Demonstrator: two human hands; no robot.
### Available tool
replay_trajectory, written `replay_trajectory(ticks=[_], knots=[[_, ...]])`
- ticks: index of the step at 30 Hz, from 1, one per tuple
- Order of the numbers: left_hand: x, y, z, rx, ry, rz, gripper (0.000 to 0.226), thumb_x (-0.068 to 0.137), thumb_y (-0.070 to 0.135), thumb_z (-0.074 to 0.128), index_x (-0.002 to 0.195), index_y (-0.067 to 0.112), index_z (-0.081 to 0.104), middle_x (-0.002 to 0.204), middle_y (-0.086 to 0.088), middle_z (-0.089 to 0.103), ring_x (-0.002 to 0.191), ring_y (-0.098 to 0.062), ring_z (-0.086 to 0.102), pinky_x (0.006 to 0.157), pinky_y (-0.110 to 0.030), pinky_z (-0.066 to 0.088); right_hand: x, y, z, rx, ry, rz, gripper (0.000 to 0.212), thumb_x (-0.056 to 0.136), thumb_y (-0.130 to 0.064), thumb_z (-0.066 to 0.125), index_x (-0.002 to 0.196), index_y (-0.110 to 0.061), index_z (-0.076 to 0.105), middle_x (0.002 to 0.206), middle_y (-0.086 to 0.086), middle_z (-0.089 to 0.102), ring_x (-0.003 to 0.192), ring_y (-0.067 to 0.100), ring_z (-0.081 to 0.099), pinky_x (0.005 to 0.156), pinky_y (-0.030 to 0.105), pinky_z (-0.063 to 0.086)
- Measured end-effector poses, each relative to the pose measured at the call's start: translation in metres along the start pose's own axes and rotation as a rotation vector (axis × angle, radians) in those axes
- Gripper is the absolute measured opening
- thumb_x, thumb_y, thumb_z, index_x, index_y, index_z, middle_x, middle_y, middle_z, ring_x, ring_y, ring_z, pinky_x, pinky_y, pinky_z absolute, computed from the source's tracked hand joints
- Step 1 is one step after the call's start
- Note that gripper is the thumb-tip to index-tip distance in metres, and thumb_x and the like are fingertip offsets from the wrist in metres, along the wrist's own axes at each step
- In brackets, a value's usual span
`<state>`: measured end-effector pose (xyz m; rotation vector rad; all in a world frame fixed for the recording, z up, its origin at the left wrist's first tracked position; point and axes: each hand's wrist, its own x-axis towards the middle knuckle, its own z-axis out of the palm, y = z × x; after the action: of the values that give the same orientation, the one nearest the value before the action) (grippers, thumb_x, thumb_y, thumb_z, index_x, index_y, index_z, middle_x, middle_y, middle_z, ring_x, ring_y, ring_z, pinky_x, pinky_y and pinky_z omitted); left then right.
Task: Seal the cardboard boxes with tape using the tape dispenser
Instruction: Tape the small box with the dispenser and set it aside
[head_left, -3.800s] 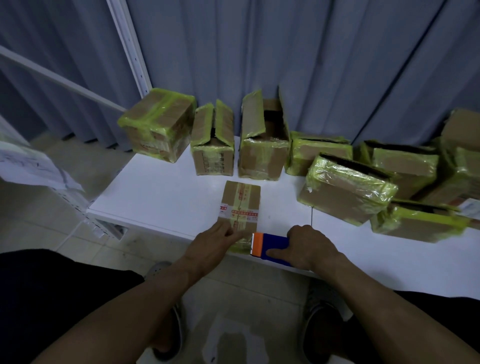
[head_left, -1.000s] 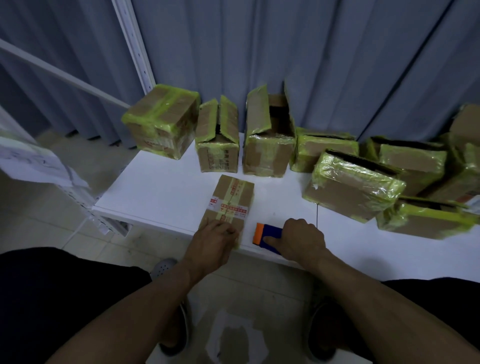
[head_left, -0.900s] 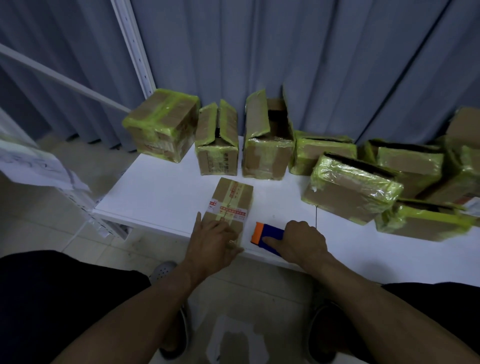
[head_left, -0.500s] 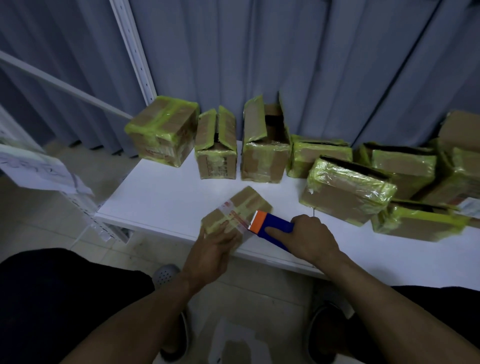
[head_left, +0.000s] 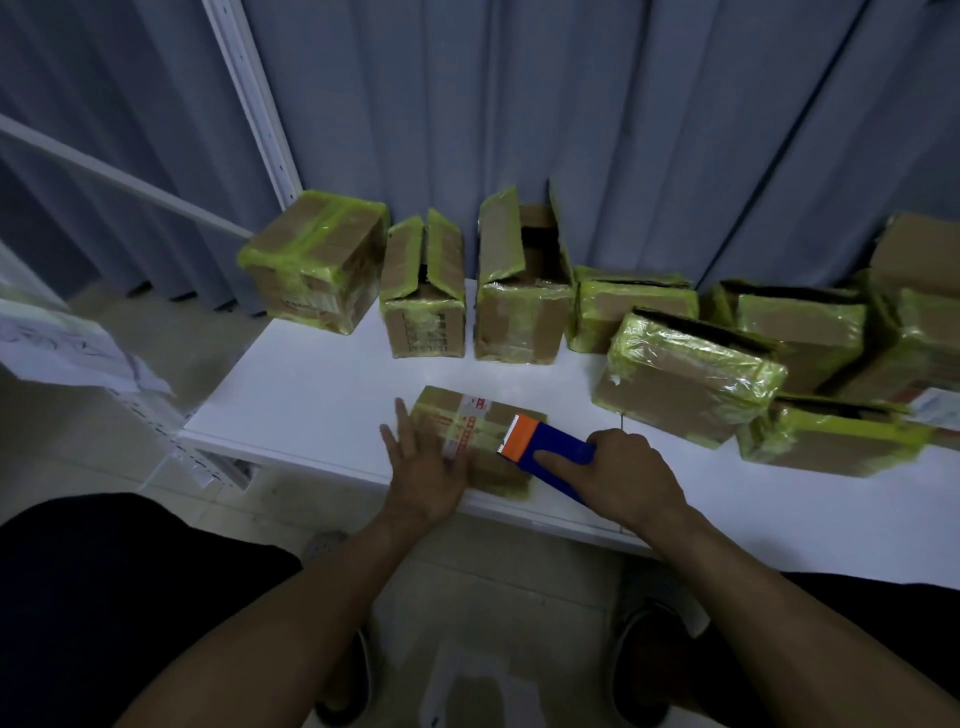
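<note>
Here's the box (head_left: 485, 413), flat at the near edge of the tabletop (head_left: 322, 395), its long axis running roughly left to right, a touch skewed. On its left end sits the left hand (head_left: 426, 470), fingers (head_left: 401, 415) straight and spread, palm down. It grips nothing, it just pins the box. In from the right is the right hand (head_left: 621, 480), fingers curled round the blue dispenser (head_left: 558, 446), with the index finger laid along its side. The orange toothed head points left and sits over the box's right end; whether the blade touches the cardboard I cannot tell. So the box stretches leftward from the head, and the pull ahead, I'd judge, goes along that long axis toward the left hand. Both hands are right at the box, and the right one has the tool. The pinning hand looks to lie in the tape's likely path and may have to clear. The open boxes (head_left: 519, 317) stand well apart at the back.
</note>
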<state>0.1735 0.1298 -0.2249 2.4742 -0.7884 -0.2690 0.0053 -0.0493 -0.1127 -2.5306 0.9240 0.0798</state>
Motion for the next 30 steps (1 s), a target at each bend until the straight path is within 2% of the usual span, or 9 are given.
replay_trajectory(ticks=[4,7,10,14,16,19,22,24,30], knots=[[0.004,0.013,0.019,0.013,-0.054,-0.038,0.11,0.072,0.096,0.017,0.158,0.029,0.002,0.165,-0.009,-0.008,0.149,-0.03,-0.024,0.106,-0.043,-0.037,0.0,0.009,-0.002,0.003,0.018,0.014,0.06,0.083,-0.08,0.057,0.071,-0.021,0.053,0.068,-0.006,0.058,0.061,0.009,0.059,0.053,0.024,0.042],[0.025,0.002,0.016,-0.002,-0.105,0.119,0.096,0.079,0.09,0.031,0.156,0.039,0.005,0.166,-0.003,0.0,0.15,-0.024,-0.023,0.11,-0.044,-0.033,0.001,0.015,-0.004,0.017,0.046,0.034,0.06,0.083,-0.079,0.058,0.071,-0.021,0.054,0.067,-0.006,0.057,0.058,0.007,0.057,0.049,0.022,0.037],[0.055,-0.001,-0.003,-0.005,-0.258,0.299,0.075,0.092,0.066,0.049,0.155,0.038,0.019,0.167,-0.005,-0.001,0.146,-0.025,-0.029,0.117,-0.057,-0.019,0.003,0.018,-0.006,0.033,0.066,0.049,0.061,0.082,-0.079,0.058,0.072,-0.019,0.057,0.067,-0.006,0.059,0.058,0.007,0.058,0.047,0.022,0.036],[0.067,0.003,-0.022,-0.107,-0.198,0.351,0.057,0.096,0.009,0.052,0.15,0.023,0.042,0.165,-0.007,0.014,0.152,-0.036,0.0,0.122,-0.052,0.004,0.005,0.017,-0.009,0.037,0.068,0.053,0.06,0.083,-0.078,0.059,0.071,-0.019,0.055,0.065,-0.006,0.058,0.057,0.007,0.057,0.047,0.022,0.034],[0.054,0.003,-0.015,-0.103,-0.124,0.423,0.052,0.094,0.028,0.054,0.145,0.026,0.047,0.161,-0.001,0.027,0.152,-0.028,0.011,0.124,-0.046,0.009,0.007,0.016,-0.009,0.051,0.073,0.056,0.06,0.083,-0.078,0.059,0.069,-0.019,0.055,0.064,-0.006,0.058,0.057,0.007,0.057,0.047,0.022,0.034],[0.03,0.013,0.013,0.135,-0.112,0.29,0.087,0.08,0.074,0.056,0.151,0.029,0.035,0.159,0.003,0.026,0.151,-0.026,0.01,0.123,-0.048,0.013,0.008,0.014,-0.01,0.082,0.075,0.059,0.061,0.083,-0.077,0.06,0.07,-0.018,0.056,0.064,-0.005,0.059,0.057,0.008,0.059,0.048,0.022,0.036],[0.013,0.025,0.021,0.053,-0.066,0.348,0.079,0.086,0.047,0.07,0.152,0.021,0.035,0.158,-0.002,0.03,0.148,-0.025,0.02,0.12,-0.047,0.026,0.005,0.013,-0.012,0.11,0.068,0.052,0.061,0.084,-0.076,0.061,0.069,-0.017,0.057,0.065,-0.004,0.06,0.058,0.009,0.06,0.049,0.022,0.037],[0.007,0.026,0.015,0.04,-0.138,0.438,0.078,0.089,0.035,0.071,0.154,0.019,0.031,0.16,-0.002,0.028,0.149,-0.021,0.019,0.122,-0.036,0.02,0.002,0.013,-0.013,0.151,0.055,0.057,0.06,0.083,-0.074,0.063,0.072,-0.015,0.06,0.067,-0.002,0.062,0.06,0.011,0.062,0.051,0.022,0.039],[0.007,0.023,0.0,0.133,-0.299,0.406,0.089,0.091,0.034,0.07,0.158,0.028,0.013,0.165,0.007,0.012,0.152,-0.016,0.009,0.12,-0.043,0.03,-0.01,0.014,-0.017,0.244,0.023,0.036,0.057,0.083,-0.071,0.067,0.076,-0.014,0.065,0.069,-0.001,0.066,0.062,0.011,0.065,0.054,0.02,0.041]])
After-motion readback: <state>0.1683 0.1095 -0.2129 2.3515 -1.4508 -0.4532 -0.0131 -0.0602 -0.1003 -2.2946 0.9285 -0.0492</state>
